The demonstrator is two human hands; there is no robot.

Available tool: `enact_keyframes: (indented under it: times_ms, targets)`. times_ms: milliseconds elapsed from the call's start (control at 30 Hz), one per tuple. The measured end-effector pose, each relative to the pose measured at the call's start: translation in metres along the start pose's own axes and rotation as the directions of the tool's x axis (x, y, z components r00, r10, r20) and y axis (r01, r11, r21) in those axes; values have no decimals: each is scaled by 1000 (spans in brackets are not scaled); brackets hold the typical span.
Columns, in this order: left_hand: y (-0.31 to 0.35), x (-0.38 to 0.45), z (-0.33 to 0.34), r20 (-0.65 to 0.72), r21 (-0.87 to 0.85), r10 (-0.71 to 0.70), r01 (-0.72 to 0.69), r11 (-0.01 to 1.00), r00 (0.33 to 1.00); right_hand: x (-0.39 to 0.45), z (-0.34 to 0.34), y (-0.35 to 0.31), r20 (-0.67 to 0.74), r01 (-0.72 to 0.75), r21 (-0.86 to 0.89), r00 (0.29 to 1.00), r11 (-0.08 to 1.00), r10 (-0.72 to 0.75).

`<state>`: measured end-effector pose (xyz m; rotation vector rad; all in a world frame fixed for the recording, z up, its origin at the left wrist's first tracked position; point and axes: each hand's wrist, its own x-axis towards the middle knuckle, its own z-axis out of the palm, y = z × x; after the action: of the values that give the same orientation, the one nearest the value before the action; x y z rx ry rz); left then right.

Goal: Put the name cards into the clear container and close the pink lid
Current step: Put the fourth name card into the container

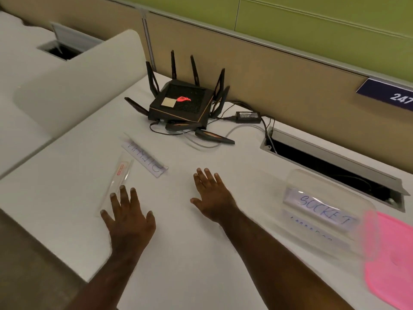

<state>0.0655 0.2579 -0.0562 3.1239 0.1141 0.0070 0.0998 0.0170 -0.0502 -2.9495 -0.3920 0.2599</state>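
Observation:
Two clear name-card holders lie on the white desk at the left: one with blue handwriting (145, 158) and a narrower one with a small red label (118, 180). My left hand (127, 215) hovers flat with fingers spread, its fingertips at the near end of the red-label holder. My right hand (212, 195) is spread open over bare desk, holding nothing. The clear container (330, 211) stands to the right with a card reading "SOCKET" (324, 209) inside. The pink lid (393, 260) lies flat beside it at the right edge.
A black router (185, 104) with several antennas sits at the back with its power brick (248, 117) and cables. An open cable hatch (335, 171) lies behind the container. A white divider (73, 81) stands left; a tan partition runs along the back.

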Motion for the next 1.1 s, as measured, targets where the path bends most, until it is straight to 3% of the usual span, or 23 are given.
enact_keyframes:
  times_ms: [233, 367, 500, 667, 733, 800, 867, 1100]
  targets:
    - [-52, 8, 8, 20, 1, -162, 162, 987, 987, 56, 21, -92, 74, 249, 0, 966, 968, -248]
    - [-73, 27, 10, 15, -165, -216, 215, 963, 976, 77, 30, -131, 133, 317, 5, 940, 948, -315]
    - [-80, 44, -4, 66, -462, -271, 270, 845, 960, 92, 33, -149, 177, 335, 18, 926, 942, -332]
    - [-81, 49, -26, 173, -601, -294, 338, 724, 940, 101, 26, -155, 121, 361, 28, 925, 932, -361]
    - [-88, 48, -34, 232, -684, -295, 371, 628, 927, 100, 24, -152, 69, 375, 27, 924, 927, -376]
    - [-98, 44, -43, 311, -785, -254, 398, 474, 916, 97, 21, -146, 11, 389, 26, 921, 921, -389]
    - [-111, 42, -55, 373, -826, -167, 409, 387, 912, 94, 17, -138, -48, 391, 34, 920, 920, -389]
    - [-123, 42, -94, 450, -853, 165, 368, 369, 878, 74, -4, -85, -265, 358, 86, 908, 930, -325]
